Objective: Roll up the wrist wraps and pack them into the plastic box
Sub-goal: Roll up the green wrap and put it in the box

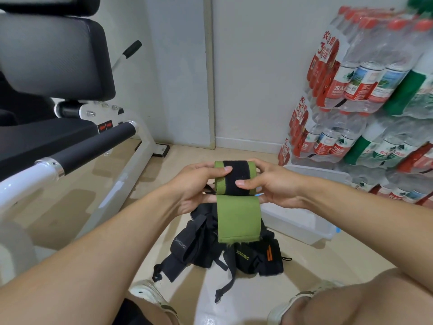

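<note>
Now both hands hold one green wrist wrap (236, 195) in the air above the floor (234, 306), in front of the person. The left hand (199, 184) grips the left end of the rolled part, with its thumb laid over the black middle band, and the right hand (264, 184) grips the right end, its thumb also pressed on the black band. The upper part of the wrap is already wound into a roll between the two hands, while the loose green tail hangs down flat from it, with a frayed lower edge. Directly under the hanging tail, a pile of black wrist wraps (222, 252) lies tangled on the floor between the person's feet, with straps spreading out toward the near side. The plastic box (302, 221), clear and open, stands on the floor just to the right of the pile, close beside the stacked packs of water bottles (365, 90) at the right wall. A weight bench (58, 95) with white frame stands at the left
</note>
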A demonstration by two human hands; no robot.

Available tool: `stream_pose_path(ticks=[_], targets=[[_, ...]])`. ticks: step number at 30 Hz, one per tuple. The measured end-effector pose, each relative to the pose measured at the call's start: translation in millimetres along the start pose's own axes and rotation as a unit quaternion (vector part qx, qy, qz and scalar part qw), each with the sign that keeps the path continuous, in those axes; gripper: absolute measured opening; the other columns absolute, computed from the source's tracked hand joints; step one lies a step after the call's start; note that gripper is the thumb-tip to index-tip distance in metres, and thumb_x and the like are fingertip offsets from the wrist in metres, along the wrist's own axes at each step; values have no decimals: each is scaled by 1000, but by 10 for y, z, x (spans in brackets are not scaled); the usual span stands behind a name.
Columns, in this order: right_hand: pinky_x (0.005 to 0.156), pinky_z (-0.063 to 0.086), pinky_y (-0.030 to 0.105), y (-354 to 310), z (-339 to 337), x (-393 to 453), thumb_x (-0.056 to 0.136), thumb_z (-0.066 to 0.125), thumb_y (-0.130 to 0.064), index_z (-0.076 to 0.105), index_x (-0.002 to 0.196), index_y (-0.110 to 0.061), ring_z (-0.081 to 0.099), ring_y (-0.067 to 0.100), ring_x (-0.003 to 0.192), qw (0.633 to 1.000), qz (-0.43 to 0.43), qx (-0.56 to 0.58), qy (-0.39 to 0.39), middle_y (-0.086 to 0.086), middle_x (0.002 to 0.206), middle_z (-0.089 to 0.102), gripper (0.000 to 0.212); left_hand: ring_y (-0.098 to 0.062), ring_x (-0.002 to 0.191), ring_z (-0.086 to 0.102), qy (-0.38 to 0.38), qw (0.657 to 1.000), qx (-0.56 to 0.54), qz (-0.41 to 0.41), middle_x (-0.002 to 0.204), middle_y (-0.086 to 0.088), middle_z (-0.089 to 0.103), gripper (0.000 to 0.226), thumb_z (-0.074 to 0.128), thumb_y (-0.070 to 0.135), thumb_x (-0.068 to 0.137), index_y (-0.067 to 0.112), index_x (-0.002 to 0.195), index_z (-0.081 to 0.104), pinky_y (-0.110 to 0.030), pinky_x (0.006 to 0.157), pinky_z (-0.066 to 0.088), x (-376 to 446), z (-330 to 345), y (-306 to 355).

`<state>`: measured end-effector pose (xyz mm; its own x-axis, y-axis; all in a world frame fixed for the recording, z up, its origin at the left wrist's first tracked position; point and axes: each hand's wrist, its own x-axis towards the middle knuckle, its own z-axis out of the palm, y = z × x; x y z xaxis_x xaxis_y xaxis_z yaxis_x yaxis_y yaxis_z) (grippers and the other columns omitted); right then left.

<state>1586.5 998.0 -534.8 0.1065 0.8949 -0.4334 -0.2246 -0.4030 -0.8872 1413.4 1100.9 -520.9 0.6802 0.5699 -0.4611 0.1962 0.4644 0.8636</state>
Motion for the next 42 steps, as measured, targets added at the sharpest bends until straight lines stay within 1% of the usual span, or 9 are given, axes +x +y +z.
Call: stream_pose_path(ticks=[3,6,10,16,19,26,31,35,42], targets=[[85,63,44,-6,-2,8,86,75,4,58,131,-22,72,29,110,1000,-24,-13,12,9,118,73,55,-28,92,73,8,1000,-20,2,96,-6,79,27,69,23,95,7,116,73,-41,72,63,16,19,18],[80,63,41,6,16,12,84,75,7,58,129,-23,74,23,101,998,-46,-27,21,3,108,73,57,-26,83,72,23,999,-38,-12,73,0,77,17,66,25,97,11,103,74,-42,76,64,0,28,31],[80,63,42,19,47,38,79,77,13,61,126,-23,72,23,102,994,-81,-49,45,7,117,67,61,-29,79,72,32,997,-65,-34,80,-9,73,18,67,27,96,11,102,75,-43,75,64,-15,9,44],[96,57,54,21,76,59,76,76,18,63,125,-21,66,37,117,992,-102,-51,50,19,128,61,64,-24,63,73,40,995,-86,-43,62,-6,71,21,69,22,94,8,110,71,-42,70,64,-3,-11,52],[95,59,46,4,60,58,81,75,13,62,128,-17,70,32,109,995,-87,-24,31,18,120,63,58,-23,62,73,46,995,-85,-36,70,-9,73,18,68,16,93,6,108,71,-41,67,64,4,-21,61],[90,59,34,-38,68,61,97,64,-35,63,130,-13,67,23,100,998,-45,26,38,4,114,68,39,-23,82,74,38,997,-68,-24,107,-14,73,29,70,9,91,1,119,72,-36,64,62,25,-29,60],[100,57,42,-33,66,66,100,60,-36,65,132,-11,69,31,117,998,-24,59,30,12,121,66,41,-19,79,72,40,998,-39,-1,103,-13,74,38,77,3,83,7,121,70,-29,60,59,36,-42,51],[96,58,51,-38,40,58,101,60,-33,69,129,-12,69,38,115,996,10,93,15,16,125,65,36,-18,91,73,45,999,-11,20,115,-11,74,45,80,-1,78,13,119,70,-29,63,59,45,-56,37],[91,61,42,-32,-6,60,100,62,-21,67,129,-6,71,36,110,994,46,102,18,25,132,65,33,-20,97,72,33,999,-19,18,114,-12,73,42,81,6,80,9,120,69,-43,81,63,35,-32,15]])
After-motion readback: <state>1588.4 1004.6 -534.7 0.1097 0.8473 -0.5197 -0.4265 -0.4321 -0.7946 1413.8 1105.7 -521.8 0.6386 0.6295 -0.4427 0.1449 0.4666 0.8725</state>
